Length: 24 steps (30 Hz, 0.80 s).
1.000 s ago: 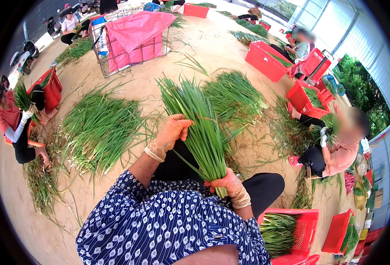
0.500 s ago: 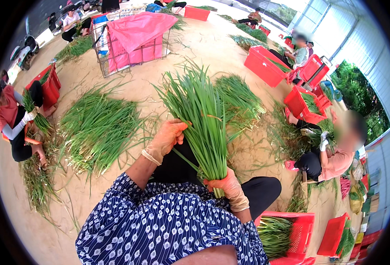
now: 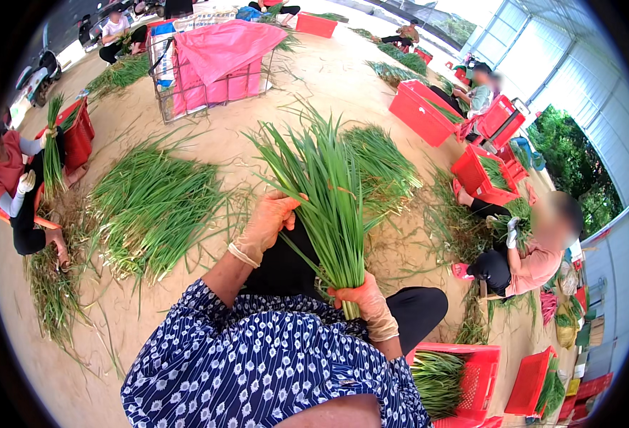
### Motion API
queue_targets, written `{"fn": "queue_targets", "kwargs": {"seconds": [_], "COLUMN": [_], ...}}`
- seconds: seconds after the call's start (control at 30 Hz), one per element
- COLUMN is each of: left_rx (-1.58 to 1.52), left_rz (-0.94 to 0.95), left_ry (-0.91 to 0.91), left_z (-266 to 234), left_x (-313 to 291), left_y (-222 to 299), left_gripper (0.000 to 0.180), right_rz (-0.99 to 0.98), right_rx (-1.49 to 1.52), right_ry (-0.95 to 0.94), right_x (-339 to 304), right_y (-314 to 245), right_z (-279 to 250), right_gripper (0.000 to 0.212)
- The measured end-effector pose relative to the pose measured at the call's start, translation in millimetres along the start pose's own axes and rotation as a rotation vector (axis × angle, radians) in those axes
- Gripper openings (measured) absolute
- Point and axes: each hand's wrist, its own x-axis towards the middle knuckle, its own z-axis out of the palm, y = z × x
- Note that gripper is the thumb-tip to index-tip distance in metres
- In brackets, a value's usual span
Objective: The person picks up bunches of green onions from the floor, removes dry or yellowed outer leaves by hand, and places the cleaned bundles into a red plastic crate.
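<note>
A thick bunch of long green garlic chives (image 3: pixel 329 207) stands slanted before my body, its leaves fanning out at the top. My right hand (image 3: pixel 361 299), in a thin orange glove with a pale cuff, is wrapped round the pale stem ends. Higher up on the left side of the bunch, my left hand (image 3: pixel 272 217) in a like glove has its fingers curled and pinched at the leaves. What exactly lies between those fingertips is too small to tell. A loose pile of chives (image 3: pixel 154 210) lies to the left, and another pile (image 3: pixel 382 164) lies behind the bunch.
A red crate (image 3: pixel 478 378) holding chives stands by my right side. Ahead is a wire-framed bin (image 3: pixel 218 71) draped in pink sheeting. Co-workers sit at left (image 3: pixel 22 178) and right (image 3: pixel 535 257) among trimmings, with more red crates (image 3: pixel 421 110) near them.
My hands keep nearly the same hold on the bunch. At left, the co-worker has raised a bunch of chives upright and moved one hand off it. The view has shifted slightly.
</note>
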Motion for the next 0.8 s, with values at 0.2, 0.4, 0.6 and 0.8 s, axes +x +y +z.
{"fn": "queue_targets", "kwargs": {"seconds": [0.2, 0.4, 0.6, 0.8], "left_rx": [-0.033, 0.087, 0.190, 0.165], "left_rz": [-0.043, -0.099, -0.102, -0.089], "left_ry": [-0.040, -0.004, -0.035, -0.050], "left_z": [8, 19, 21, 23], "left_x": [-6, -10, -10, -10], "left_y": [9, 6, -2, -7], "left_gripper": [0.015, 0.014, 0.015, 0.018], "right_rz": [0.019, 0.008, 0.010, 0.030], "right_rx": [-0.041, -0.090, -0.092, -0.017], "right_ry": [-0.002, -0.012, -0.011, -0.029], "right_x": [0, 1, 4, 3], "right_y": [0, -2, 0, 1], "right_z": [4, 8, 6, 6], "right_gripper": [0.036, 0.038, 0.038, 0.038]}}
